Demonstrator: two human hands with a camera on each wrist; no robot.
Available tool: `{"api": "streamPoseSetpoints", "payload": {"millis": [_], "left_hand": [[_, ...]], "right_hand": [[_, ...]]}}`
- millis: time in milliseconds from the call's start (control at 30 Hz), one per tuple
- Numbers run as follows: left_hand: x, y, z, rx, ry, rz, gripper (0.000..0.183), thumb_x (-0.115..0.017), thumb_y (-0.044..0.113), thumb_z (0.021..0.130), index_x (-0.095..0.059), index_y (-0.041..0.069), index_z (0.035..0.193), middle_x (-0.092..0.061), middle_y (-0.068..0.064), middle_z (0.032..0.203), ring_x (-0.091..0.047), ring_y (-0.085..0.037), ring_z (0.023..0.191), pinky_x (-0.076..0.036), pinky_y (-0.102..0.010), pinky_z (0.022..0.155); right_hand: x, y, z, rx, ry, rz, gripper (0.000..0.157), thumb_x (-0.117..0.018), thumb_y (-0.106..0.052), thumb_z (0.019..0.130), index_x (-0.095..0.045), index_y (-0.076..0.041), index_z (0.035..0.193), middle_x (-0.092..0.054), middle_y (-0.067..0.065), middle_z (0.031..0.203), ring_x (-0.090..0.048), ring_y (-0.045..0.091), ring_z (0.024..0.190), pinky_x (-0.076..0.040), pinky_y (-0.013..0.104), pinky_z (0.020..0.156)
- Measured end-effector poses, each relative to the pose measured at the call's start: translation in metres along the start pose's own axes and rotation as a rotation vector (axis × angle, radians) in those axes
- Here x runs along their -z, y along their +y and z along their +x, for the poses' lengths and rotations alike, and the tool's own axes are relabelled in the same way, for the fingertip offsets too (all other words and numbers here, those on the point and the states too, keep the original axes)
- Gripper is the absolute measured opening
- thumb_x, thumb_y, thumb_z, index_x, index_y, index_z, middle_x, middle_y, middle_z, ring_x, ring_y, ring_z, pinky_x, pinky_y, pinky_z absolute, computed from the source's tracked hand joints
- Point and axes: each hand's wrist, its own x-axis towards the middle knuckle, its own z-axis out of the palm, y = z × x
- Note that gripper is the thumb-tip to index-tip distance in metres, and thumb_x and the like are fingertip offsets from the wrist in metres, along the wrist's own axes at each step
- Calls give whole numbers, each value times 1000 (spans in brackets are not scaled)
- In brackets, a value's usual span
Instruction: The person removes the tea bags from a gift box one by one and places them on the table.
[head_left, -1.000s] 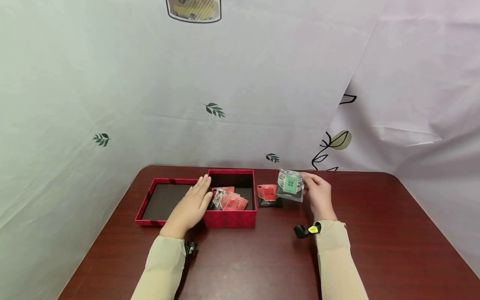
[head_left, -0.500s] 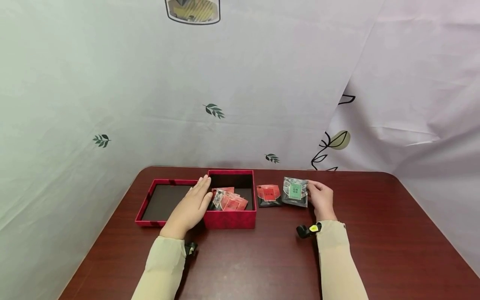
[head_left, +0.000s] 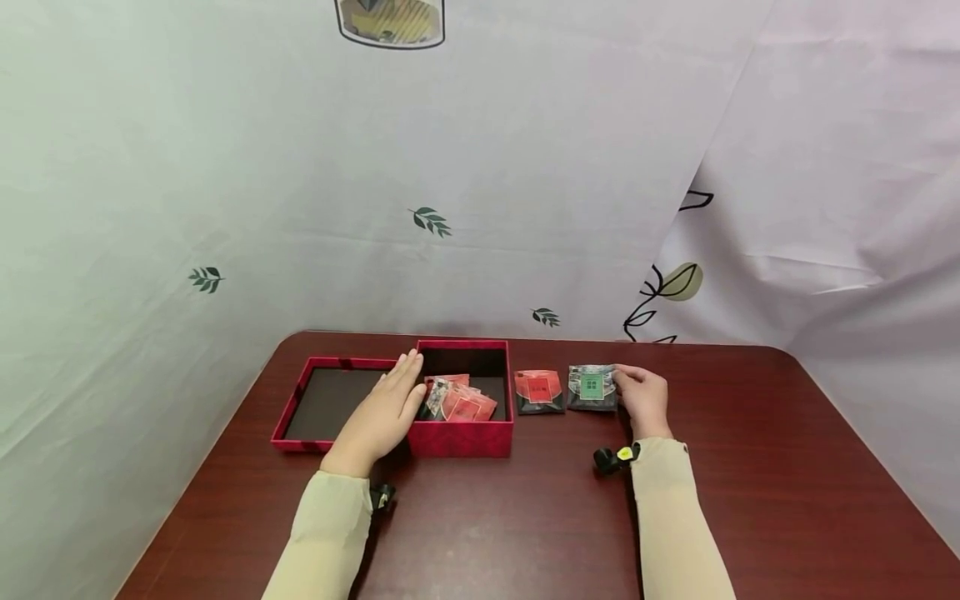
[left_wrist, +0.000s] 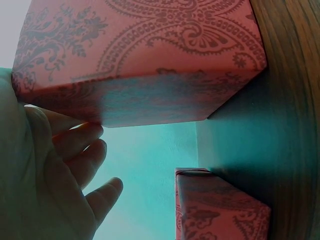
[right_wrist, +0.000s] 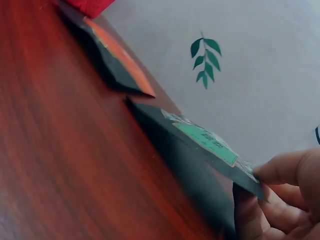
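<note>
My right hand (head_left: pixel 647 402) pinches the right edge of a dark tea sachet (head_left: pixel 592 387) with a green label. In the right wrist view, thumb and fingers grip one corner of that sachet (right_wrist: pixel 207 145), its held end tilted up off the table. Just left of it lies a red-and-black tea sachet (head_left: pixel 538 390). A red box (head_left: pixel 461 439) stands open with several sachets (head_left: pixel 461 402) inside. My left hand (head_left: pixel 375 417) rests along the box's left wall, fingers straight. In the left wrist view, fingers lie against the patterned side of the box (left_wrist: pixel 150 45).
A shallow red lid (head_left: pixel 330 404), dark inside, lies left of the box, partly behind the left hand. All stand toward the back of a dark reddish wooden table (head_left: pixel 495 525). A white curtain (head_left: pixel 480 167) with leaf prints hangs behind the table.
My right hand has lowered the green-labelled sachet and shifted it slightly right, from overlapping the red sachet to lying beside it. The left hand and box have not moved.
</note>
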Motion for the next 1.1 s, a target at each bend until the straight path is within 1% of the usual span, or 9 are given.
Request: {"api": "streamPoseSetpoints", "payload": {"millis": [67, 233, 333, 500, 600, 833, 900, 1000, 1100], "left_hand": [[0, 0, 0, -1, -1, -1, 59, -48, 29, 108, -32, 2, 158, -26, -13, 165, -22, -31, 153, -22, -57, 121], [-1, 1, 0, -2, -8, 3, 59, -47, 28, 108, -31, 2, 158, -25, -14, 165, -22, -32, 153, -22, -57, 121], [-1, 1, 1, 0, -11, 1, 59, -48, 29, 108, -31, 2, 159, -25, -13, 165, -22, -31, 153, -22, -57, 121], [0, 0, 1, 2, -4, 2, 60, -48, 28, 108, -31, 2, 158, -26, -14, 165, -22, -31, 153, -22, -57, 121], [0, 0, 1, 2, -7, 4, 60, -47, 29, 108, -31, 2, 158, -26, -14, 165, -21, -32, 153, -22, -57, 121], [1, 0, 1, 2, -12, 3, 61, -46, 32, 108, -31, 2, 158, -25, -14, 165, -21, -31, 153, -22, -57, 121], [1, 0, 1, 1, -11, 4, 61, -45, 33, 108, -31, 2, 158, -25, -14, 165, -21, -31, 153, -22, -57, 121], [1, 0, 1, -1, -12, 5, 60, -44, 33, 108, -31, 2, 158, -25, -14, 165, -21, -32, 153, -22, -57, 121], [1, 0, 1, -3, -8, 3, 60, -46, 31, 108, -32, 1, 158, -26, -14, 165, -21, -32, 153, -22, -57, 121]], "right_hand": [[0, 2, 1, 25, 4, -59, 34, -58, -13, 102, -67, 2, 131, -63, 24, 131, -61, 15, 87, -52, 23, 70], [0, 5, 6, 81, 15, -211, 32, -59, -15, 102, -70, 1, 126, -67, 25, 124, -62, 34, 106, -53, 44, 86], [0, 5, 7, 107, 11, -260, 31, -60, -15, 101, -71, 1, 125, -68, 25, 120, -62, 37, 107, -52, 49, 88], [-2, 1, 7, 173, 36, -354, 29, -59, -15, 102, -72, 0, 123, -71, 23, 111, -64, 36, 98, -53, 49, 82], [-4, 0, 6, 195, 47, -383, 29, -58, -15, 101, -73, 0, 122, -71, 23, 108, -63, 36, 96, -53, 48, 81], [-3, -5, 5, 210, 45, -384, 29, -57, -18, 101, -74, 0, 117, -71, 21, 101, -63, 35, 87, -50, 43, 74], [-2, -8, 4, 222, 47, -384, 29, -57, -19, 101, -74, 0, 115, -71, 19, 98, -62, 33, 85, -49, 42, 73], [-1, -15, 1, 249, 43, -375, 28, -57, -19, 101, -75, 0, 112, -69, 16, 92, -60, 28, 78, -47, 38, 68], [-3, -25, -3, 277, 33, -357, 27, -57, -18, 100, -75, 0, 110, -70, 15, 90, -59, 23, 72, -45, 33, 63]]}}
